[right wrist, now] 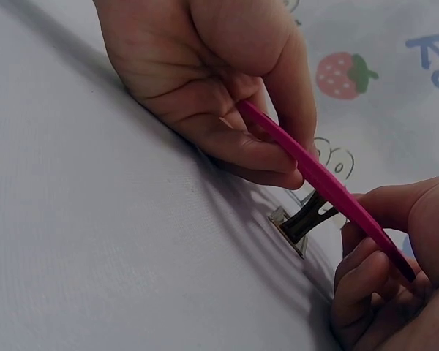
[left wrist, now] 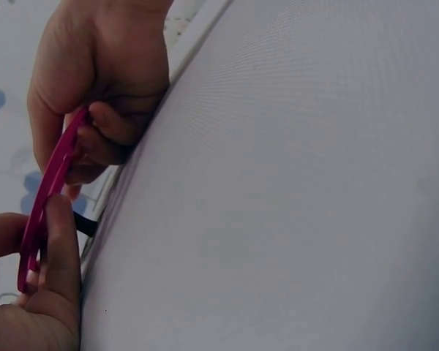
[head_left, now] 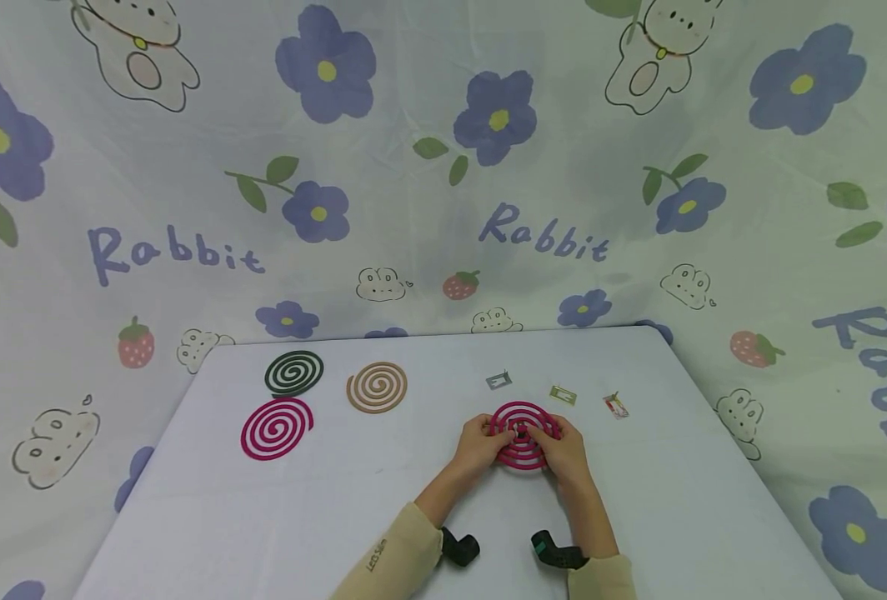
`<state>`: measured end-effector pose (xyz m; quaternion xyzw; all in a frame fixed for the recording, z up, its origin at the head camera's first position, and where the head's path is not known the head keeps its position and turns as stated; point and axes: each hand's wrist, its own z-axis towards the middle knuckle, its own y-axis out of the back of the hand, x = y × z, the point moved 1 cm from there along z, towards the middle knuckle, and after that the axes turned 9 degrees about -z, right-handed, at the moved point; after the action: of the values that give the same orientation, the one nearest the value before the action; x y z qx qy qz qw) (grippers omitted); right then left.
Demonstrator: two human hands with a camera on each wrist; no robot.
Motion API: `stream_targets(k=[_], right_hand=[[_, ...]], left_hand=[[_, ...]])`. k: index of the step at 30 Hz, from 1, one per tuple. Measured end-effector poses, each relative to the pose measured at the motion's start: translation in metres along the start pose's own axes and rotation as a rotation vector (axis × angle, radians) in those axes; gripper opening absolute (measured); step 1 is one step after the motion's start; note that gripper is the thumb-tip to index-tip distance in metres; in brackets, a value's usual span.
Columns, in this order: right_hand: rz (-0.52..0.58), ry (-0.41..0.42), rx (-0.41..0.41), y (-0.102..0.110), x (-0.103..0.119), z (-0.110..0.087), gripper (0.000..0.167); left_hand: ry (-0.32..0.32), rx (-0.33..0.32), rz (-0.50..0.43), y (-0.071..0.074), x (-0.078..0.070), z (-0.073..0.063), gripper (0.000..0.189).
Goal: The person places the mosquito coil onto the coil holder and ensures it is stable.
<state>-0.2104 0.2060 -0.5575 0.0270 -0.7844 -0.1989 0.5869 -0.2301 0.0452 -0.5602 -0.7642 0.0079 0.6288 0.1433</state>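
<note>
Fingers curled beneath and thumbs on top, a person's left hand (head_left: 479,440) and right hand (head_left: 568,447) grip a crimson spiral coil (right wrist: 325,183) between them, raised above the white tabletop (head_left: 406,533). A dark metal stand (right wrist: 298,225) with a framed base juts from the coil's underside, close to the fingers. Just behind the held coil sits a small grey stand (head_left: 499,381), with a gold-coloured stand (head_left: 563,395) behind it to the right and a red-marked stand (head_left: 616,406) farther right. Well to the held coil's left lie a tan coil (head_left: 377,387), a dark green coil (head_left: 294,373) and a second crimson coil (head_left: 277,429), the last two close together. Beyond, behind the held coil, hangs a cloth (head_left: 406,217) printed with blue flowers and the word "Rabbit."
</note>
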Motion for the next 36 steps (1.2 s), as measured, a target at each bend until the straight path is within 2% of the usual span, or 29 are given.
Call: stream_targets(k=[9, 18, 24, 36], right_hand=[[-0.039, 0.014, -0.008, -0.0004, 0.0015, -0.0005, 0.045], [-0.052, 0.026, -0.006, -0.0008, 0.0007, 0.0006, 0.046], [-0.052, 0.018, -0.006, -0.001, 0.0023, 0.0, 0.046], [-0.12, 0.008, -0.021, 0.0018, 0.0043, -0.004, 0.048]], left_hand=[[-0.021, -0.017, 0.039, -0.0014, -0.0015, 0.0004, 0.025], [-0.048, -0.006, 0.086, 0.0007, -0.0025, 0.0007, 0.026], [-0.051, -0.01, 0.084, 0.0011, -0.0031, 0.0002, 0.03], [-0.023, -0.012, 0.055, 0.0011, -0.0014, -0.0022, 0.04]])
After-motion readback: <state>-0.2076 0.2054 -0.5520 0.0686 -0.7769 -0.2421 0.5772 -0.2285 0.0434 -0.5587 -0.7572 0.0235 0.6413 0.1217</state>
